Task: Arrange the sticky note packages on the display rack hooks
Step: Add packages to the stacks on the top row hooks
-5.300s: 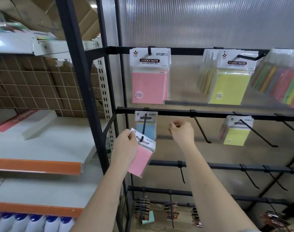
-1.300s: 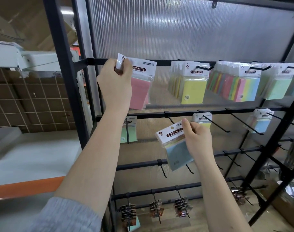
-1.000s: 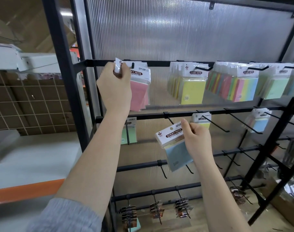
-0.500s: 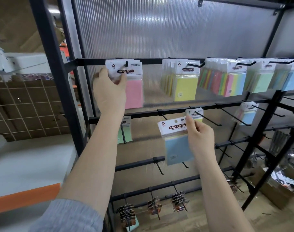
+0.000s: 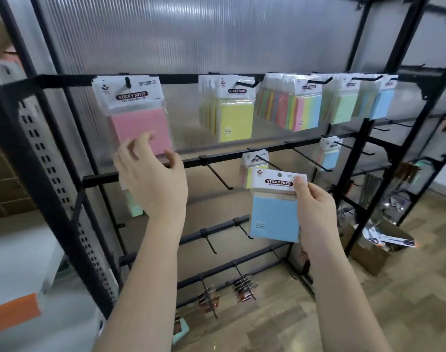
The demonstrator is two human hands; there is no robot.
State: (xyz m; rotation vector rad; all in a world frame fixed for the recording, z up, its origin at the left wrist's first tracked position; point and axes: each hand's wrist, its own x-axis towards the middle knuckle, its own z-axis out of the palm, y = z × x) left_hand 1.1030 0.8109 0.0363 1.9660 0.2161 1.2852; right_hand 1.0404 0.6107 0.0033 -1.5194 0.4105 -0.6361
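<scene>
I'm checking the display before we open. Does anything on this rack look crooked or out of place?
Only the blue sticky note package is off the rack, pinched in the right hand. The pink package hangs slightly tilted on its hook; the left hand is open below it. Nothing looks damaged.

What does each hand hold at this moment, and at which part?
The right hand pinches the blue sticky note package at the right end of its white header card. The left hand holds nothing; its open fingers are just below the hung pink package.
</scene>
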